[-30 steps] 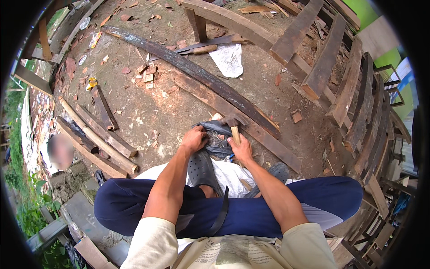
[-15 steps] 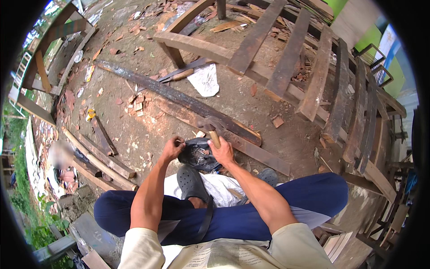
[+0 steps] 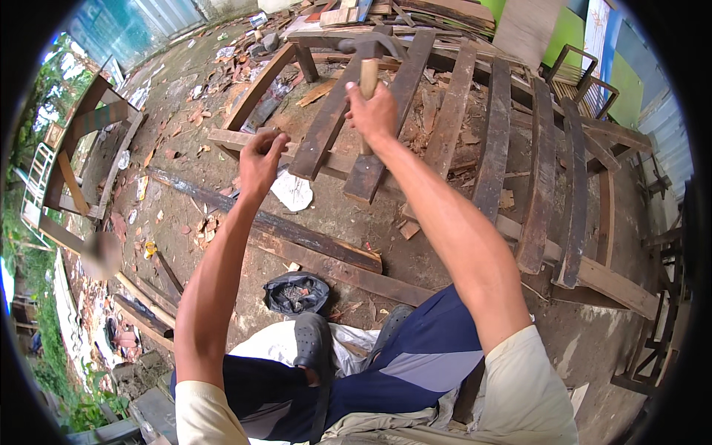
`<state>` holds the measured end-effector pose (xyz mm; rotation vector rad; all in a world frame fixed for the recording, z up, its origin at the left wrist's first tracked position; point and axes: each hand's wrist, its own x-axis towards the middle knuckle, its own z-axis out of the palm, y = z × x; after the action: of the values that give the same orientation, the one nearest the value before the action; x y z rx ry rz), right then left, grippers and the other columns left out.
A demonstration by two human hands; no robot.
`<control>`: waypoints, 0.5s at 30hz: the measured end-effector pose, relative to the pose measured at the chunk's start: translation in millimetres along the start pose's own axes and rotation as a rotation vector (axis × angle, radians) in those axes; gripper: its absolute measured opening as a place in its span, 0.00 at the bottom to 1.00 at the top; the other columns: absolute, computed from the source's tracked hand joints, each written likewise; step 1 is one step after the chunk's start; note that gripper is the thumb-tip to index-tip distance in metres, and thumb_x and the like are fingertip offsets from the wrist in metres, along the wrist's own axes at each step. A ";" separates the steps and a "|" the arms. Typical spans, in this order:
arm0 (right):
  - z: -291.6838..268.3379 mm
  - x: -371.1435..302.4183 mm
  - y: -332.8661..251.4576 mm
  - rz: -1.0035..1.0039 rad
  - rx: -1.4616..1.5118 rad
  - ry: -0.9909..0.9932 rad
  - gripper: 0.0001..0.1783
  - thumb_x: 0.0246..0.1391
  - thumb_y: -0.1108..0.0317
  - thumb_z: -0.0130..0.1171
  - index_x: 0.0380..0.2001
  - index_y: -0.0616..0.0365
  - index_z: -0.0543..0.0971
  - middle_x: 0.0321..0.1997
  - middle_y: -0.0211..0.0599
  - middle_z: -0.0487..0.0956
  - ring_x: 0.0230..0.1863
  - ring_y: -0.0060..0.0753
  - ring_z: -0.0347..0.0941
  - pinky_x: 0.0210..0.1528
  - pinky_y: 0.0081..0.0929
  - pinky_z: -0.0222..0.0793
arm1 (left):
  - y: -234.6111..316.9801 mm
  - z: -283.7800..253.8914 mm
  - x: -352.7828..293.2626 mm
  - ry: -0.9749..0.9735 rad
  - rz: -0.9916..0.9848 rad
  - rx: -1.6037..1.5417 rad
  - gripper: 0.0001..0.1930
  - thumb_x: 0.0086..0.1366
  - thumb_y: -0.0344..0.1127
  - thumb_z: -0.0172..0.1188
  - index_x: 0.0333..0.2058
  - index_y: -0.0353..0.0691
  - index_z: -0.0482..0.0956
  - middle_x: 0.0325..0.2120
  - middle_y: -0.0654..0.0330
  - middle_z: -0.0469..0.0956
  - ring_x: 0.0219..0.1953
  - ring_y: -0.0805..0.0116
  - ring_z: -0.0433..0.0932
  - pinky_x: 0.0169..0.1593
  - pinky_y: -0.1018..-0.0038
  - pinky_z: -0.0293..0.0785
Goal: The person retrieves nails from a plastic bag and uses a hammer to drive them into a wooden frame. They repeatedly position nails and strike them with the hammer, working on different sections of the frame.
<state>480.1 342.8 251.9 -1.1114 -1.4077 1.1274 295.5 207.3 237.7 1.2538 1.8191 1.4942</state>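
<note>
My right hand (image 3: pixel 373 115) is wrapped round the light wooden handle of a claw hammer (image 3: pixel 368 49). The dark metal head points up over the slats of a wooden frame (image 3: pixel 326 137). My left hand (image 3: pixel 261 159) is raised to the left of it with thumb and fingers pinched together. Whatever lies between those fingertips is too small to make out. The near left corner of the frame, with one rail end (image 3: pixel 230 139), is beside the left hand. On the ground in front of my feet sits an open black plastic bag (image 3: pixel 276 295) with small dark bits inside.
Two long planks (image 3: pixel 326 252) lie across the ground between me and the frame. A white sheet piece (image 3: pixel 292 191) lies beyond them. More poles and boards (image 3: pixel 141 320) are at the left. A slatted wooden piece (image 3: pixel 74 141) stands far left, and stacked boards (image 3: pixel 445 16) lie at the back.
Both hands have moved up and away from the plastic bag toward the frame, the right one carrying the hammer. My view has tipped forward, showing more of the frame and the background.
</note>
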 end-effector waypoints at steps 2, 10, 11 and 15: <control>-29.0 36.6 29.6 0.027 -0.200 0.121 0.20 0.59 0.53 0.63 0.36 0.62 0.76 0.29 0.45 0.82 0.29 0.41 0.82 0.30 0.40 0.76 | 17.6 23.3 32.3 -0.044 0.089 0.073 0.18 0.68 0.42 0.63 0.44 0.29 0.82 0.34 0.56 0.85 0.37 0.73 0.82 0.43 0.76 0.76; -137.5 76.1 106.7 0.080 -0.436 0.223 0.19 0.58 0.56 0.62 0.38 0.66 0.78 0.32 0.46 0.84 0.33 0.40 0.83 0.41 0.36 0.76 | 44.5 173.3 121.3 -0.159 0.184 0.014 0.15 0.66 0.41 0.64 0.41 0.33 0.85 0.29 0.61 0.85 0.31 0.76 0.80 0.38 0.76 0.75; -145.6 87.4 114.3 0.099 -0.371 0.246 0.20 0.58 0.55 0.62 0.37 0.66 0.78 0.32 0.47 0.84 0.34 0.42 0.83 0.41 0.37 0.75 | 48.8 194.6 135.1 -0.165 0.188 0.026 0.14 0.66 0.40 0.64 0.40 0.33 0.85 0.29 0.61 0.84 0.31 0.76 0.80 0.37 0.76 0.75; -146.5 128.4 116.0 0.123 -0.383 0.252 0.20 0.58 0.57 0.63 0.40 0.68 0.78 0.34 0.47 0.85 0.36 0.40 0.84 0.42 0.34 0.76 | 34.7 264.6 201.3 -0.139 0.174 -0.179 0.15 0.64 0.40 0.65 0.40 0.32 0.84 0.27 0.60 0.84 0.30 0.78 0.79 0.36 0.75 0.74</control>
<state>621.1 499.9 169.0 -1.5719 -1.4006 0.7819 426.7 514.6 229.2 1.4176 1.4850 1.5793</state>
